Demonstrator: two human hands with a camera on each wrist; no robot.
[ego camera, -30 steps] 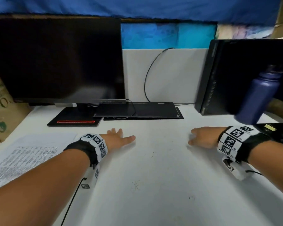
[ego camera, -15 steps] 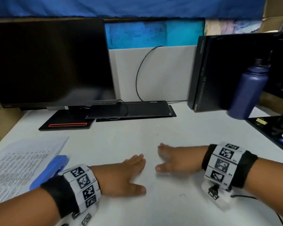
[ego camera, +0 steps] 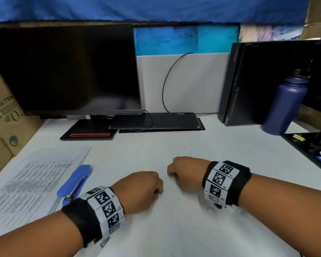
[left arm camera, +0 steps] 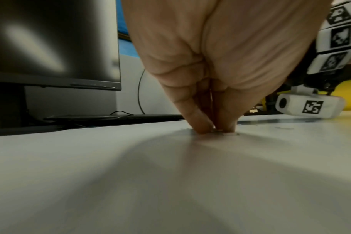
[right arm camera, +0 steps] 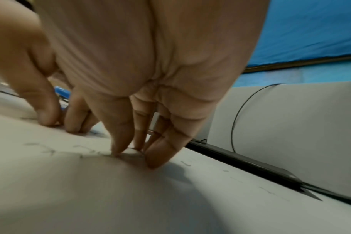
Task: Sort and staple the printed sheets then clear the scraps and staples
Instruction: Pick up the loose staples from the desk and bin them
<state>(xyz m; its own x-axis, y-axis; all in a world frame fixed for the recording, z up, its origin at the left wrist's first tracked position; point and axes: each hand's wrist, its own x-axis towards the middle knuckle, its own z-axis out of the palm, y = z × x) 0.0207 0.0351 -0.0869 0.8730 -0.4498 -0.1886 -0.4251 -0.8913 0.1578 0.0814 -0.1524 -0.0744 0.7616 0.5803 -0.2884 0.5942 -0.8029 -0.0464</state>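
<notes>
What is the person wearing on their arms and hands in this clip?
Both forearms are bare, with no sleeves or gloves. The left hand and the right hand each have a black wrist strap wrapped by a white band of square black-and-white coded markers. A small white camera housing hangs under the right wrist.

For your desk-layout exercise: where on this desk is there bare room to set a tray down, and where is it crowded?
Free: the white desk near the front edge, between the forearms, and the strip between the hands and the laptop. Crowded: the left side, with printed sheets and blue stapler; loose staples lie scattered around the left hand and right hand.
</notes>
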